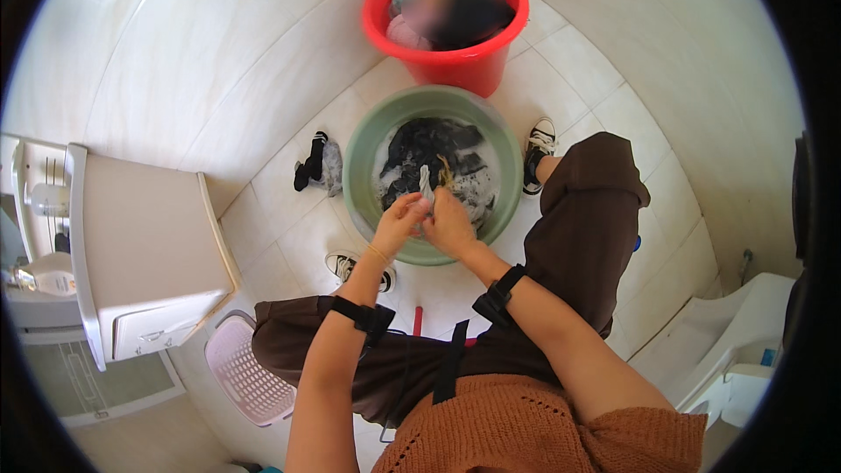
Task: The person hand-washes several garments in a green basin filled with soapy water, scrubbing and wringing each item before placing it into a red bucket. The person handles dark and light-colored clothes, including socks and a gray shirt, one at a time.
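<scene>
Before me on the tiled floor stands a round green plastic basin point(357, 164) holding sudsy water and dark wet cloth point(420, 141). Over its near part, both hands grip a twisted light grey cloth point(425, 179), whose end sticks up between them. My left hand point(399, 220) has its fingertips on the cloth's left side. My right hand point(451, 223) is closed around it from the right, touching or nearly touching the left. A yellowish strip of cloth point(447, 171) lies in the basin just beyond my right hand.
A red bucket point(447, 62) full of clothes stands behind the basin. Black socks point(315, 161) and a greyish wet item point(332, 167) lie left of it. My shoes flank the basin. A pink plastic basket point(246, 368) and a cabinet point(151, 230) are at left, a white fixture point(736, 335) at right.
</scene>
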Motion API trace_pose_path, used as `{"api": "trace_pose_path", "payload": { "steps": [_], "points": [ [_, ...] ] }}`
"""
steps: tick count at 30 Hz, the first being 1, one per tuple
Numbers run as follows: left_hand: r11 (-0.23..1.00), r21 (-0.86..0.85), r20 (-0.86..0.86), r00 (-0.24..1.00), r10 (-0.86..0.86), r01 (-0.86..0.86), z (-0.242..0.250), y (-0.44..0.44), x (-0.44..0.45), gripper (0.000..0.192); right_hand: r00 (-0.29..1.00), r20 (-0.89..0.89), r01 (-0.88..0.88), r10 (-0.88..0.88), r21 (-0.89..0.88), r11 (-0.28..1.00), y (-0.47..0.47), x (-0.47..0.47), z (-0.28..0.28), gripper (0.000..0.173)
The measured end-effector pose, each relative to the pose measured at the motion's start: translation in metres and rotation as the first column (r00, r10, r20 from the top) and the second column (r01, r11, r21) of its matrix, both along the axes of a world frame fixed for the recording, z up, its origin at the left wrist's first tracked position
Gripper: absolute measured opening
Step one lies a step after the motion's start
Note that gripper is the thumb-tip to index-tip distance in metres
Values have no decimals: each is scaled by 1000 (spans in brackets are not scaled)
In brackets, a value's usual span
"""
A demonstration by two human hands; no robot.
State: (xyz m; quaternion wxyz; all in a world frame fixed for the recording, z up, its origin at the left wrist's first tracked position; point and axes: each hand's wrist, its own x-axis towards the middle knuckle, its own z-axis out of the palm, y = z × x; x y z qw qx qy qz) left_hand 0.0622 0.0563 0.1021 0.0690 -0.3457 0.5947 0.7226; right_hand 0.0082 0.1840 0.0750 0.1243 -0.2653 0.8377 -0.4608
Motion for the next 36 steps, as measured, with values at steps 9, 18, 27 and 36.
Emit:
{"api": "trace_pose_path", "payload": {
  "steps": [9,18,27,36],
  "points": [
    [989,47,-190,970,149,-143,-37,0,28,36,794,570,-48,212,-289,956,0,-1,-21,25],
    [981,-94,-192,970,151,-172,-32,-3,41,25,808,574,93,136,-350,932,-7,13,-14,13],
    [980,87,-259,945,197,-181,-14,-26,51,11,535,819,479,205,-495,725,11,-41,9,8],
    [903,409,-382,875,298,-130,-6,-25,56,7,496,822,-39,280,-301,953,15,-45,29,15]
  ]
}}
